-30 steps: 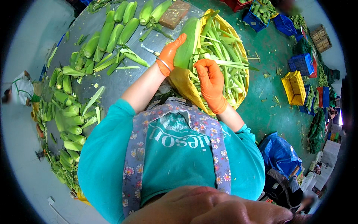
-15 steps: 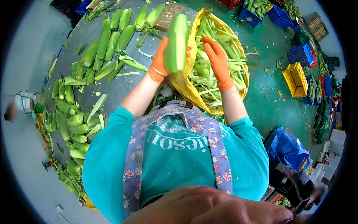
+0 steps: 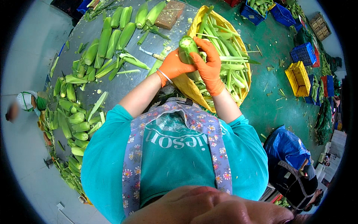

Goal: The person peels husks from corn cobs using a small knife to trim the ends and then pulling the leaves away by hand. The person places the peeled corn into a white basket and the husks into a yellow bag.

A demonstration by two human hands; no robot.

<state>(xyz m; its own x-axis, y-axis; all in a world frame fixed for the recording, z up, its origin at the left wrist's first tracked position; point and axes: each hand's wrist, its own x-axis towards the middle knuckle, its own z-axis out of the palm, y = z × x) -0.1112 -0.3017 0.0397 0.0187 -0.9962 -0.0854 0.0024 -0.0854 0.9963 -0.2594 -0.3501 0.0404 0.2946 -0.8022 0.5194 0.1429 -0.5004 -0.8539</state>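
Note:
An ear of corn in its green husk (image 3: 188, 50) is tilted so that its pale cut end faces up toward me. My left hand (image 3: 174, 68), in an orange glove, is wrapped round its lower left side. From the right, my right hand (image 3: 209, 65), gloved alike, presses its fingers against the ear. Just below the ear stands a yellow sack (image 3: 183, 85), full of stripped green husk leaves (image 3: 233, 71). A knife with a curved blade (image 3: 146, 52) lies on the grey metal table (image 3: 128, 84), its handle end close to my left hand.
Several trimmed ears (image 3: 112, 44) lie in rows at the table's far left, with more piled nearer (image 3: 80, 127). A brown brick (image 3: 169, 15) rests at the far edge. Yellow (image 3: 298, 80) and blue crates (image 3: 302, 55) stand on the green floor. People are at left and lower right.
The ear has tipped from upright to end-on and come lower. My right hand has moved left from over the sack onto the ear. My left hand has shifted down and right.

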